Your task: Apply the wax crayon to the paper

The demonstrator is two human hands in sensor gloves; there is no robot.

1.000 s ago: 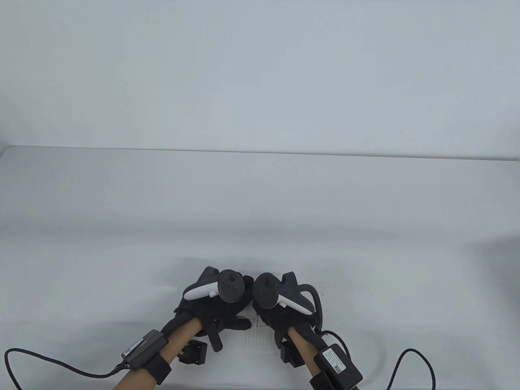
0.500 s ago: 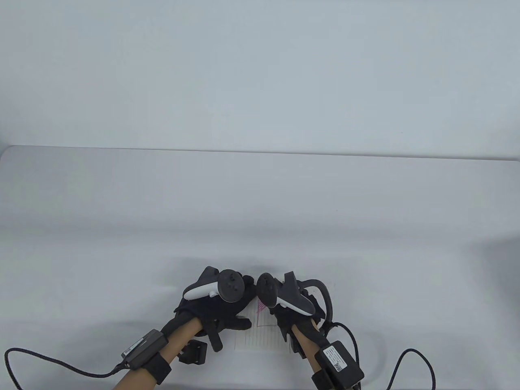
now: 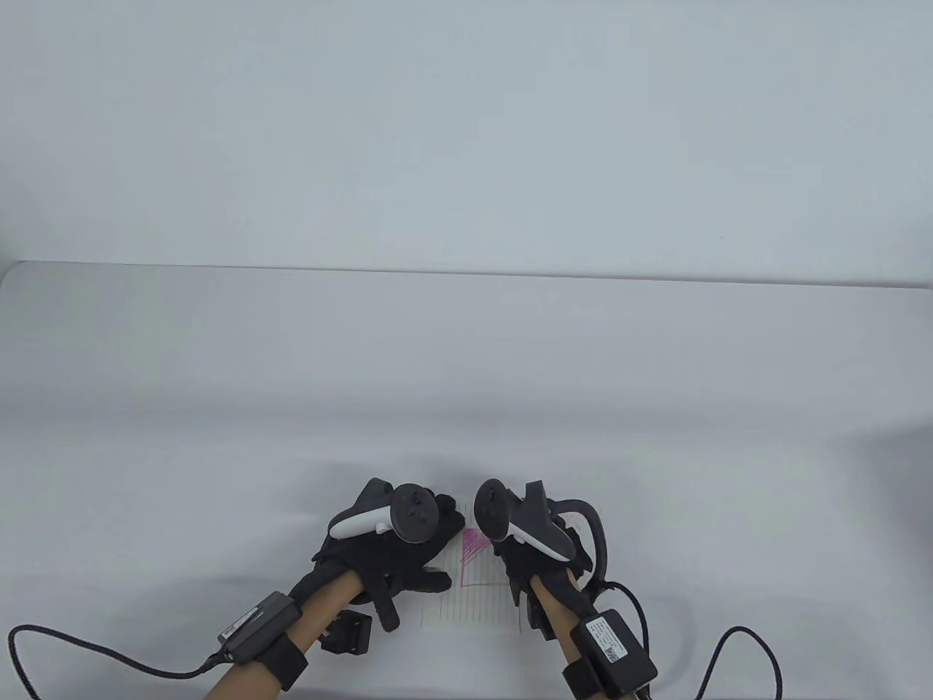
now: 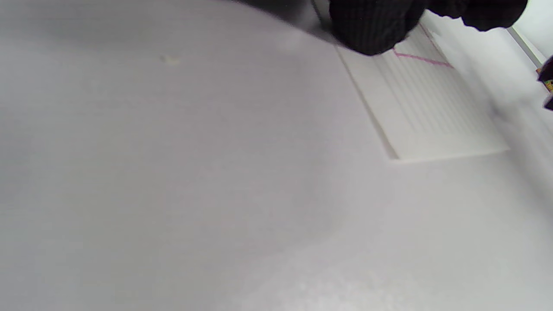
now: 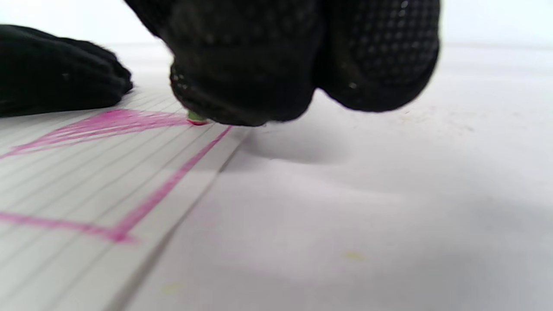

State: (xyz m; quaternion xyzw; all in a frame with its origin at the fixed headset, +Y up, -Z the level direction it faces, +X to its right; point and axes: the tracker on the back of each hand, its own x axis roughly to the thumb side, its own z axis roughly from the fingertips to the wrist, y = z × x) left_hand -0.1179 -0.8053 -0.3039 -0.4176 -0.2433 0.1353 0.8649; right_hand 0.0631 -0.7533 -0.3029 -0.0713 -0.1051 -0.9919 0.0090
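Lined paper (image 3: pixel 474 594) lies flat on the white desk (image 3: pixel 466 379), near the desk's front edge, between the two hands. Left hand (image 3: pixel 386 561) rests on the paper's left part, palm down, fingers spread flat, pressing the sheet; grip released, nothing held. In the left wrist view the left glove's fingers (image 4: pixel 371 26) sit on the paper's (image 4: pixel 432 112) far end, a pink line just beside them.

Right hand (image 3: pixel 539 554) is at the paper's right side, fingers bunched downward; grip clenched around a wax crayon (image 5: pixel 197 119). Only the crayon's tip shows, pink with a bit of green wrapper above it, poking out under the right fingertips (image 5: pixel 242 86) and touching the paper (image 5: pixel 86 194). Rest of the crayon is hidden in the glove.

Pink marks on the paper: a dense scribbled patch (image 3: pixel 474 543) at the paper's upper middle, between the two trackers, plus straight pink outline strokes (image 5: pixel 173 181) running along the paper's right edge and meeting a crossing line at a corner. Crayon tip sits where the scribble meets the right outline stroke.

Small black block (image 3: pixel 350 631) on the desk just left of the paper, beside the left wrist. Black cables (image 3: pixel 736 649) trail off both wrists.
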